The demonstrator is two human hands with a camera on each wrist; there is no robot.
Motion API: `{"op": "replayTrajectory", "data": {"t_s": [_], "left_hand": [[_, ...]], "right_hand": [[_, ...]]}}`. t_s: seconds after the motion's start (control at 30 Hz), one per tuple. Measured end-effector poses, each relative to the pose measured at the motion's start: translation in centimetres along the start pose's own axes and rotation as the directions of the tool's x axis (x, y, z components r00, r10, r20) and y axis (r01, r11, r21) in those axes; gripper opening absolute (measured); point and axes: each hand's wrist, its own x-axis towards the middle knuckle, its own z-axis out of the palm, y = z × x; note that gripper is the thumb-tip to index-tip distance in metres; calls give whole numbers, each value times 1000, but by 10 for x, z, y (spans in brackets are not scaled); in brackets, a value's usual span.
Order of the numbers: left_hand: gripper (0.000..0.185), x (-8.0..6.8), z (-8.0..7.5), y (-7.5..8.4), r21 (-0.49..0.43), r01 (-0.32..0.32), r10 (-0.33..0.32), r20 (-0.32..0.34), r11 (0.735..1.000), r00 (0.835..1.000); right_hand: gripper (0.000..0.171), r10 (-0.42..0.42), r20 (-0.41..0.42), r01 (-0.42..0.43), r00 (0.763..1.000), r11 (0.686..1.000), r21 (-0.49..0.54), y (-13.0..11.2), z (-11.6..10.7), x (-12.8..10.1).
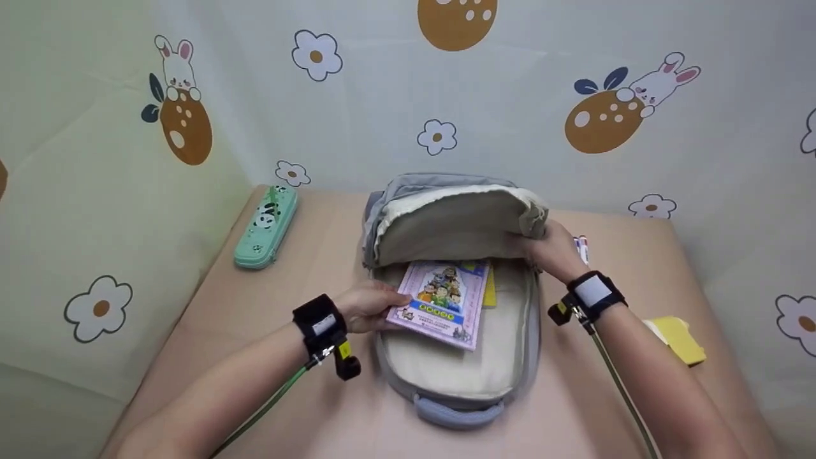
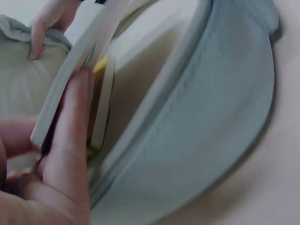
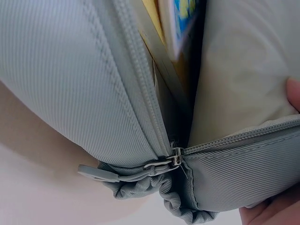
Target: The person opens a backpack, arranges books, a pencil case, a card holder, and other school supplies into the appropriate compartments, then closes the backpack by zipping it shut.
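A grey backpack (image 1: 519, 357) lies open on the table with its cream lining showing. My left hand (image 1: 370, 307) grips the left edge of a purple picture book (image 1: 443, 299), which is partly slid under the raised flap, above a yellow book (image 1: 489, 290). In the left wrist view my fingers (image 2: 70, 140) clamp the book's edge (image 2: 75, 65) beside the backpack's wall (image 2: 211, 122). My right hand (image 1: 551, 248) holds the flap (image 1: 446, 223) lifted. The right wrist view shows the zipper pull (image 3: 161, 164) where flap and body meet, with the book's corner (image 3: 185, 23) inside.
A mint panda pencil case (image 1: 266, 227) lies at the table's far left. A yellow pad (image 1: 679, 338) sits at the right edge, and pens (image 1: 581, 245) peek out behind my right hand. A printed cloth backdrop (image 1: 408, 95) walls the table.
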Motion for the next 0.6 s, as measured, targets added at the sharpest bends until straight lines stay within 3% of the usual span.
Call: {"op": "replayTrajectory", "data": {"t_s": [0.13, 0.23, 0.37, 0.6], "left_hand": [[32, 3, 13, 1, -112, -15, 12, -31, 994, 999], [35, 4, 19, 4, -145, -33, 29, -30, 989, 999], [37, 12, 25, 4, -143, -78, 69, -67, 987, 995], [39, 35, 34, 1, -97, -175, 158, -156, 980, 975]], "right_hand": [[33, 0, -6, 0, 1000, 1000, -5, -2, 0, 0], [34, -11, -18, 11, 1000, 1000, -20, -2, 0, 1], [33, -15, -21, 15, 1000, 1000, -23, -3, 0, 0], [23, 2, -20, -2, 1000, 1000, -14, -5, 0, 1]]}}
